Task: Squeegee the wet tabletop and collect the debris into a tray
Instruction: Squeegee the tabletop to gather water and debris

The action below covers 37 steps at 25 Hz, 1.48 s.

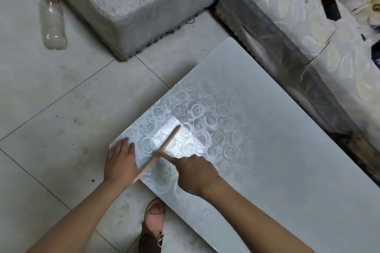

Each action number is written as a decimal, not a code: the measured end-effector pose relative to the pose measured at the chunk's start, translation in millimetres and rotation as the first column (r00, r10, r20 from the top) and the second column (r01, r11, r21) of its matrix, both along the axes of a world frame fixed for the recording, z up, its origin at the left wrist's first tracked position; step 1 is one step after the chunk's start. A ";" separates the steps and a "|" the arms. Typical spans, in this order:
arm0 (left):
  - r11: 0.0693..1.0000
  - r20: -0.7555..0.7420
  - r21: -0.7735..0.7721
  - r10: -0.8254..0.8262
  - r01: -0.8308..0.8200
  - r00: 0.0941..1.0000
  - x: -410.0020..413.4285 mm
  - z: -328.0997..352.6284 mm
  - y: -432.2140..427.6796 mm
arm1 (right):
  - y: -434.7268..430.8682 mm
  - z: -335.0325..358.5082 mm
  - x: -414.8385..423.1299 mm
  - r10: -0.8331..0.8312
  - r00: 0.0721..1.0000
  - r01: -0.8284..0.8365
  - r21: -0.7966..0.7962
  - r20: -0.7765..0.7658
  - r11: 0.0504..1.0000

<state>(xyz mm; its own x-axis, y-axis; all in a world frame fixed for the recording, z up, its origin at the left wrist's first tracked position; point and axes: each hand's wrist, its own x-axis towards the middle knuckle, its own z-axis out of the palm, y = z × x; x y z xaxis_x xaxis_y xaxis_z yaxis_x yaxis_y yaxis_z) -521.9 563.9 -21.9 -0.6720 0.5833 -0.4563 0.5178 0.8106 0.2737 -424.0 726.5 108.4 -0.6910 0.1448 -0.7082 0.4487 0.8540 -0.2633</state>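
Against right fingers (pixel 171 159), squeegee (pixel 164 146) on tabletop (pixel 257 129).

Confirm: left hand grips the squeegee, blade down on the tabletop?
Not quite. The right hand grips the squeegee, not the left. The left hand lies flat on the tabletop beside the blade. The blade is down on the tabletop, as you said. The head view shows it.
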 end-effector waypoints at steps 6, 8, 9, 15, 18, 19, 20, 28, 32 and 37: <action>0.997 0.072 -0.057 -0.047 0.051 0.996 17.8 -6.6 6.0 | 38.2 3.7 93.6 -0.066 0.991 0.059 0.063 0.117 0.996; 0.993 0.083 -0.085 -0.079 0.086 0.993 24.3 -3.7 9.9 | 55.0 21.2 124.3 -0.119 0.972 0.099 0.109 0.201 0.989; 0.990 0.090 -0.094 -0.096 0.105 0.991 28.9 -3.4 12.0 | 56.5 24.2 128.5 -0.117 0.971 0.095 0.113 0.207 0.989; 0.992 0.194 0.070 0.092 -0.108 0.977 65.8 -2.2 37.2 | 17.7 -11.0 71.3 -0.093 0.995 0.092 -0.035 -0.035 0.995; 0.995 0.120 0.011 0.096 -0.098 0.988 68.3 -7.6 39.7 | 20.1 -26.8 72.6 -0.209 0.978 0.199 -0.211 -0.025 0.957; 0.994 0.097 -0.004 0.105 -0.105 0.990 68.1 -9.7 40.3 | 24.5 -30.3 82.2 -0.261 0.964 0.242 -0.246 -0.049 0.939; 0.991 0.078 -0.014 0.133 -0.132 0.988 71.9 -11.6 43.3 | 30.0 -34.0 96.4 -0.304 0.950 0.277 -0.252 -0.076 0.927; 0.984 -0.003 0.153 0.088 -0.087 0.996 220.1 -27.3 114.8 | 97.2 -51.2 277.5 -0.453 0.872 0.432 -0.145 -0.184 0.890; 0.982 0.035 0.189 -0.018 0.011 0.999 314.5 -34.7 156.1 | 143.0 -39.5 376.7 -0.489 0.867 0.488 -0.034 -0.096 0.872; 0.928 0.162 0.367 -0.002 -0.058 0.987 303.0 -6.0 123.7 | 125.8 -20.0 377.2 -0.415 0.863 0.396 -0.126 -0.289 0.910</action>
<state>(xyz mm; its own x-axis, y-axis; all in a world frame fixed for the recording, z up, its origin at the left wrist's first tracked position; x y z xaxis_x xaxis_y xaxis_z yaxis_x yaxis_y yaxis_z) -219.0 687.6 -28.0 -0.6281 0.7126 -0.3125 0.4224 0.6496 0.6321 -46.7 852.4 88.4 -0.7621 0.4226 -0.4905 0.6419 0.5922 -0.4872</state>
